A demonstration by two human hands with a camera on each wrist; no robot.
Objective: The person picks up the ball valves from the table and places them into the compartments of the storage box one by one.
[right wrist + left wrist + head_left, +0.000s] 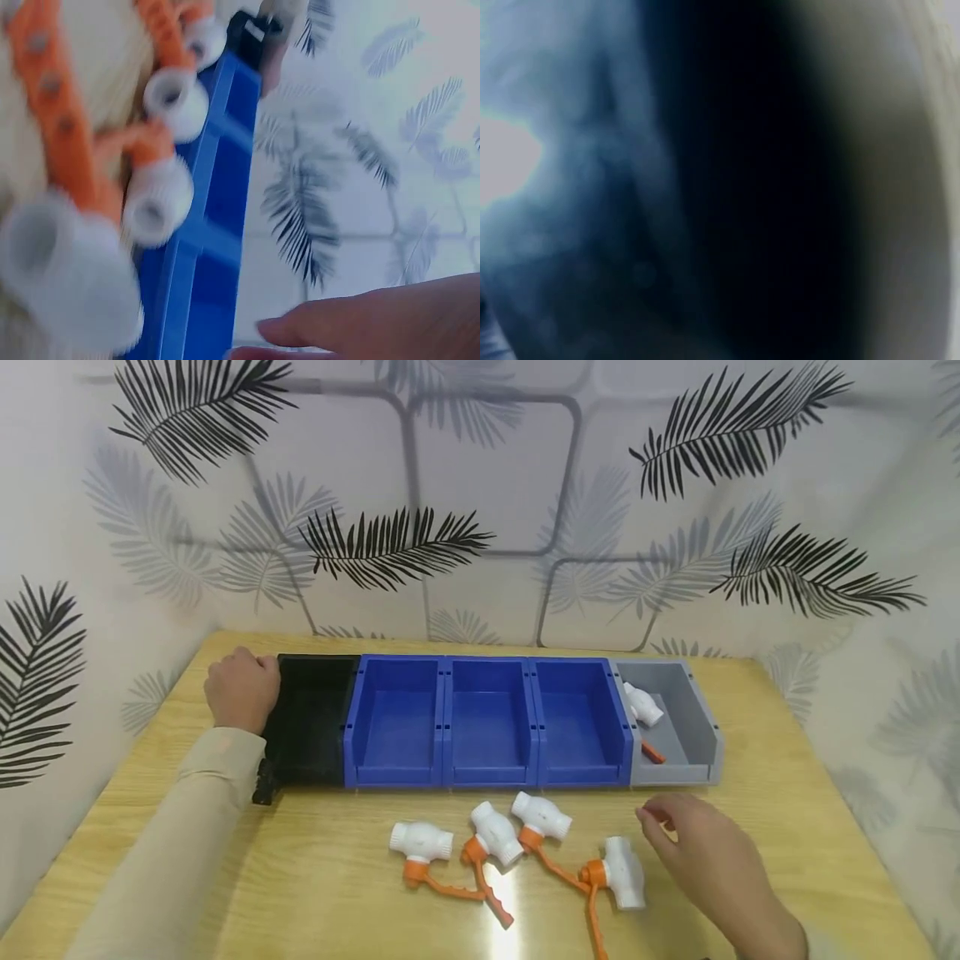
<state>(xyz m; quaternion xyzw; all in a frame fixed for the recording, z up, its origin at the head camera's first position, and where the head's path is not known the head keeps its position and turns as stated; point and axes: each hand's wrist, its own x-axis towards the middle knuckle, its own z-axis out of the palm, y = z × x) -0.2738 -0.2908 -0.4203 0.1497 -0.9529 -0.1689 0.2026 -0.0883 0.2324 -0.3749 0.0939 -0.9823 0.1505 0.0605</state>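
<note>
My left hand [242, 692] lies against the left side of the black bin [311, 727], its knuckles up and its fingertips hidden. The left wrist view is dark and blurred. My right hand [708, 852] hovers in front of the grey bin [677, 774], thumb and forefinger slightly apart with nothing between them. Just left of it lies a white ball valve [624, 872] with an orange lever handle, large in the right wrist view. More such valves spread leftward: a ball valve [545, 816], another ball valve [497, 833] and a leftmost ball valve [422, 841].
Three blue bins [491, 775] stand in a row between the black and grey bins. Inside the grey bin lies a white valve [643, 704] with part of an orange handle showing. The wooden table [330, 877] meets a leaf-patterned backdrop [480, 485] behind the bins.
</note>
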